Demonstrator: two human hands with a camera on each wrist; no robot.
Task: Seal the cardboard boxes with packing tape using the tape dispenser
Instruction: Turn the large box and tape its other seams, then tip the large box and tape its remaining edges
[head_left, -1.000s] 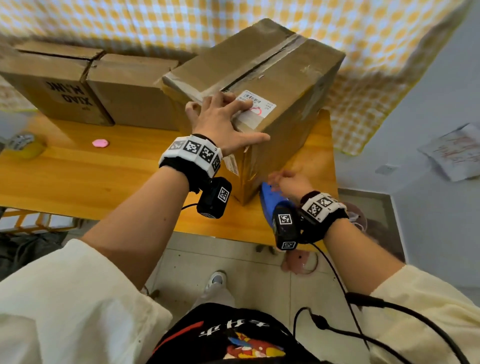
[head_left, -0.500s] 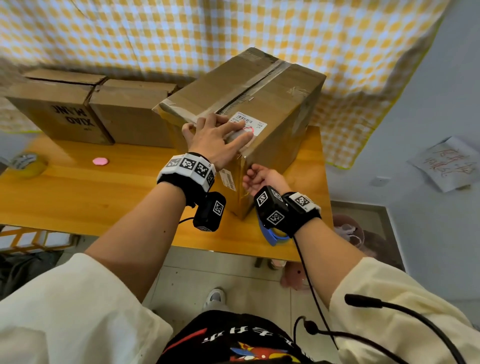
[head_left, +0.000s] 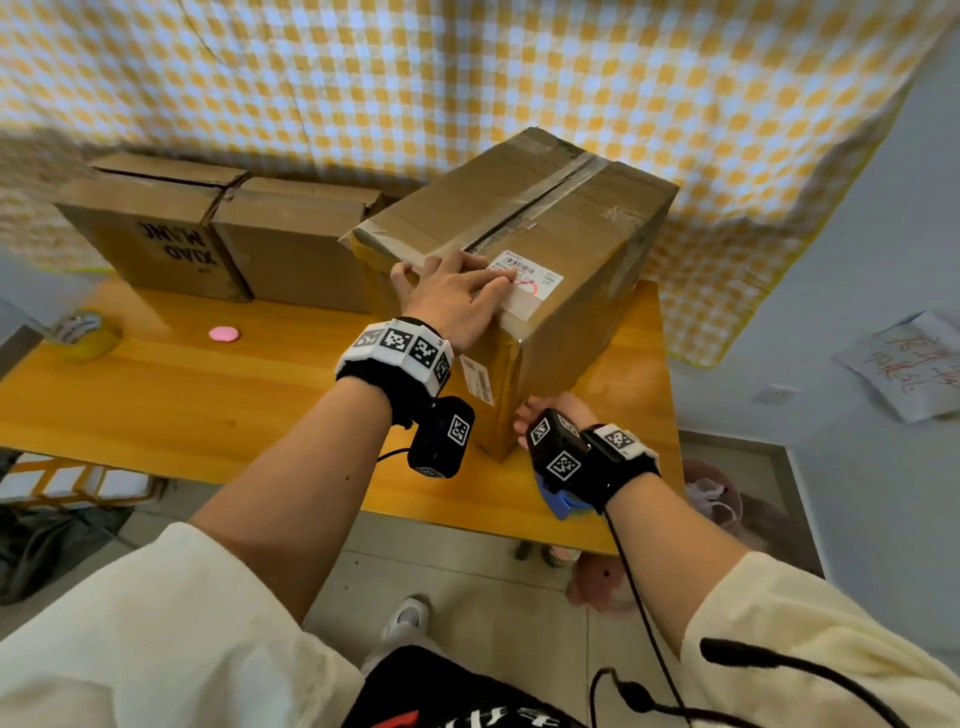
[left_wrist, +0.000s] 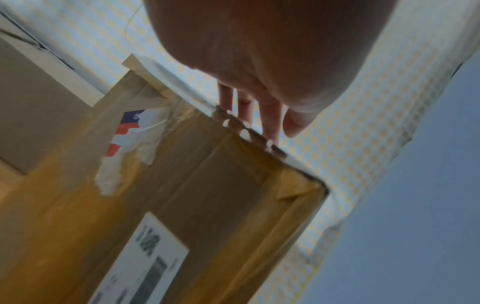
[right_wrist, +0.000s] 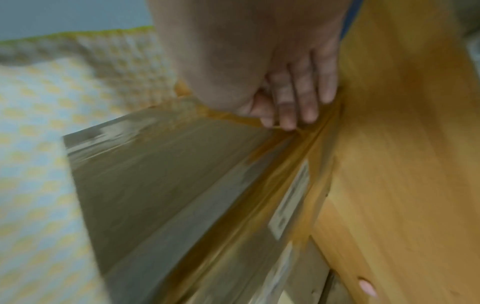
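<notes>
A large cardboard box (head_left: 571, 234) with an old taped seam stands on the right of the wooden table (head_left: 208, 405). My left hand (head_left: 457, 296) lies flat on its top near the front corner, fingers straight over the white label (head_left: 540, 275). The left wrist view shows those fingers (left_wrist: 270, 119) over the box's top edge (left_wrist: 207, 185). My right hand (head_left: 550, 413) is low at the box's near bottom corner. There its fingers (right_wrist: 293, 102) touch the yellowish tape on the box (right_wrist: 168, 174). The blue tape dispenser (head_left: 561, 501) sits under my right wrist at the table edge; my fingers are not around it.
Two smaller cardboard boxes (head_left: 171, 234) (head_left: 306, 244) stand at the back left against a yellow checked cloth (head_left: 467, 78). A pink lump (head_left: 224, 333) and a yellow tape roll (head_left: 83, 332) lie on the left. The table's front edge (head_left: 467, 514) runs just under my wrists.
My right hand has left the blue dispenser and moved forward to the box's lower corner. My left hand has flattened on the box top.
</notes>
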